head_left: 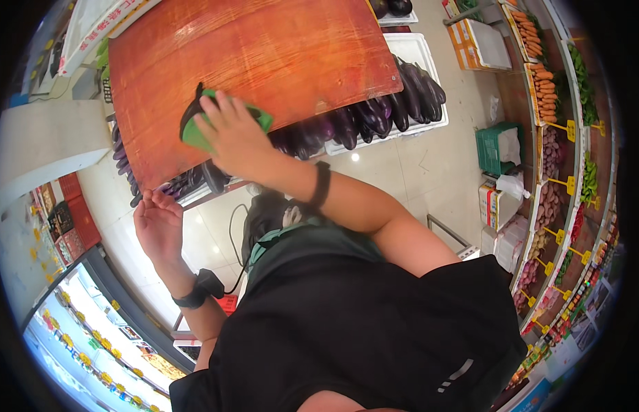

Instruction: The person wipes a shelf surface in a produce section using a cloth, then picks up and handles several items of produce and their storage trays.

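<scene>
A green cloth with a dark edge lies bunched on a broad reddish-brown wooden board. My right hand holds the cloth against the board, near its front edge, with the fingers laid over it. Beside the board's near left corner is my left hand, palm showing and fingers loosely bent, with nothing seen in it. The fingertips are close to the corner; whether they touch it I cannot tell. Dark purple eggplants lie in rows under the board's front edge.
A white foam tray holds eggplants at the right. Shelves with carrots and other vegetables line the far right. A green crate and cartons stand on the tiled floor there. At lower left is a lit display case.
</scene>
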### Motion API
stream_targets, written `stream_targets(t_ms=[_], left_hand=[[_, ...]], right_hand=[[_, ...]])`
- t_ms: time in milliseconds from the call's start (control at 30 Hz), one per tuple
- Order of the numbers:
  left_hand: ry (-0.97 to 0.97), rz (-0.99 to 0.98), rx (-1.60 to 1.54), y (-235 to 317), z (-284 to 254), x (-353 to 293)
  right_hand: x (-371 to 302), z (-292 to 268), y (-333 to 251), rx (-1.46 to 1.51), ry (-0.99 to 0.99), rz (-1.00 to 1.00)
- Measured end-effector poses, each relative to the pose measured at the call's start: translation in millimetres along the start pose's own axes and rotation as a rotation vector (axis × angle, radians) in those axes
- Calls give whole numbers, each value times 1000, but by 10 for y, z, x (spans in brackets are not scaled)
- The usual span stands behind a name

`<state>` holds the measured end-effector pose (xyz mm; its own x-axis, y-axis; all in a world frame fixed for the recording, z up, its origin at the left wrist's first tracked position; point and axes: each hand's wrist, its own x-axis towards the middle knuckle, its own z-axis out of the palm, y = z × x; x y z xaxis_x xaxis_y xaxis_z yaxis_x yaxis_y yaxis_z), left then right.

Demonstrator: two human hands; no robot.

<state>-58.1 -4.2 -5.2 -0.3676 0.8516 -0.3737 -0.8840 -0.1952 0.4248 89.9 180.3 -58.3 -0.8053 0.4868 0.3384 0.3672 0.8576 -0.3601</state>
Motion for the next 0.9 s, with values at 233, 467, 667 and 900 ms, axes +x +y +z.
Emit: stream_targets(t_ms=[233,467,667,900], left_hand=[[83,58,3,-22,-9,-29],[78,103,-88,269,-486,-151],[115,149,-55,775,-765,-355],[112,160,-21,1378,-1223,-455]], right_hand=[[-253,-320,763,96,62,73],[-696,-1238,1708,331,3,635],[-478,-743,1253,-359,-17,185],[250,53,-96,25,69,148]])
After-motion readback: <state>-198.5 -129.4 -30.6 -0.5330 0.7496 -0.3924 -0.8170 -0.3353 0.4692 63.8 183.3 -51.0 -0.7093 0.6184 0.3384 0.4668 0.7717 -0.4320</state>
